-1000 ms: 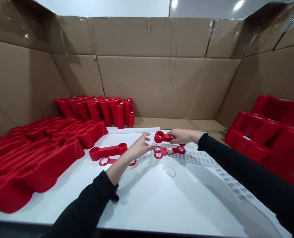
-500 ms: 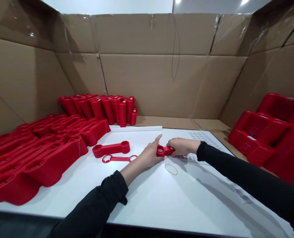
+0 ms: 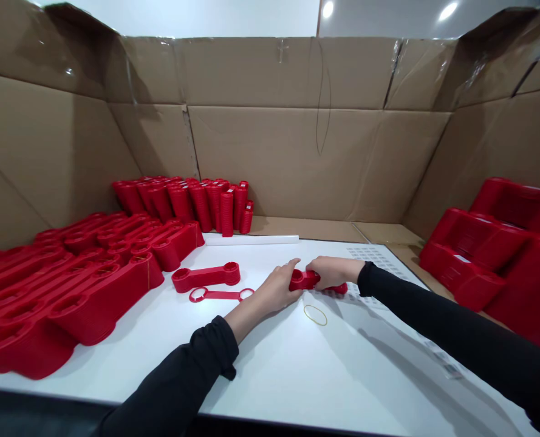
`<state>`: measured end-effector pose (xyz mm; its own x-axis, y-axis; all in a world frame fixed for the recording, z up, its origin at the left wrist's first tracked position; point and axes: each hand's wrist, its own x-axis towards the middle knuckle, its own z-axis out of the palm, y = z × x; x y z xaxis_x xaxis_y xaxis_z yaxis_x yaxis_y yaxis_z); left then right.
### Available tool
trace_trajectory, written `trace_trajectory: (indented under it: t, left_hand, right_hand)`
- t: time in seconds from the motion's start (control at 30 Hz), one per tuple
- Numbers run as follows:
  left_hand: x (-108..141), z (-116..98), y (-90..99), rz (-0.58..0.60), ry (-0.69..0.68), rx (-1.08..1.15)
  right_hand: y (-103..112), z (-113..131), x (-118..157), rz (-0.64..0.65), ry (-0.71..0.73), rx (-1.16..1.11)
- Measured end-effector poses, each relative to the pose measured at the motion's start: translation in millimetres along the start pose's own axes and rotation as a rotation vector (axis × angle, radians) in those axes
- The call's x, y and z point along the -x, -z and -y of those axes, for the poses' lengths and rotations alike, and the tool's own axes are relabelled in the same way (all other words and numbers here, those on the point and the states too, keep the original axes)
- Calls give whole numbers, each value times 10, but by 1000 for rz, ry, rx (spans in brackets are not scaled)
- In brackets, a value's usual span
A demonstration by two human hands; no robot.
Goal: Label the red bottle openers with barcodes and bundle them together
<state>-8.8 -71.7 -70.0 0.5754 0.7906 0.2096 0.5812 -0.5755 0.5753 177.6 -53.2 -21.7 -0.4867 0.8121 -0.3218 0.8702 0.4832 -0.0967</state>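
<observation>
Both hands are on a small stack of red plastic pieces, each shaped like a bar with a ring at either end. My left hand is closed around its left end, index finger pointing up. Over its middle, my right hand grips from above and hides part of it; the right end pokes out beyond the fingers. Just in front lies a thin yellow rubber band. Left of my left hand are a similar thick red stack and one flat red two-ring piece.
Long red stacks cover the left of the white table. Upright red stacks stand behind, and more red stacks are piled at right. Sheets of small printed labels lie near my right hand. Cardboard walls enclose the table.
The held red stack has turned in my hands: its left ring opening shows less and its right end shows more. The view has tilted up slightly.
</observation>
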Motion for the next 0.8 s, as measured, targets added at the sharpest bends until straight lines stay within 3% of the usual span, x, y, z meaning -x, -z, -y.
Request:
trace_trajectory:
  t: [0.33, 0.47, 0.67, 0.8]
  left_hand:
    - [28, -18, -6, -8, -34, -46]
    - [0, 29, 59, -96, -73, -38]
    - [-34, 65, 480, -248, -44, -227]
    - [145, 76, 887, -118, 136, -504]
  right_hand:
    - [45, 59, 0, 49, -77, 1]
    - [144, 23, 52, 44, -99, -19]
    - [443, -329, -16, -8, -181, -40]
    - [498, -519, -249, -43, -246, -72]
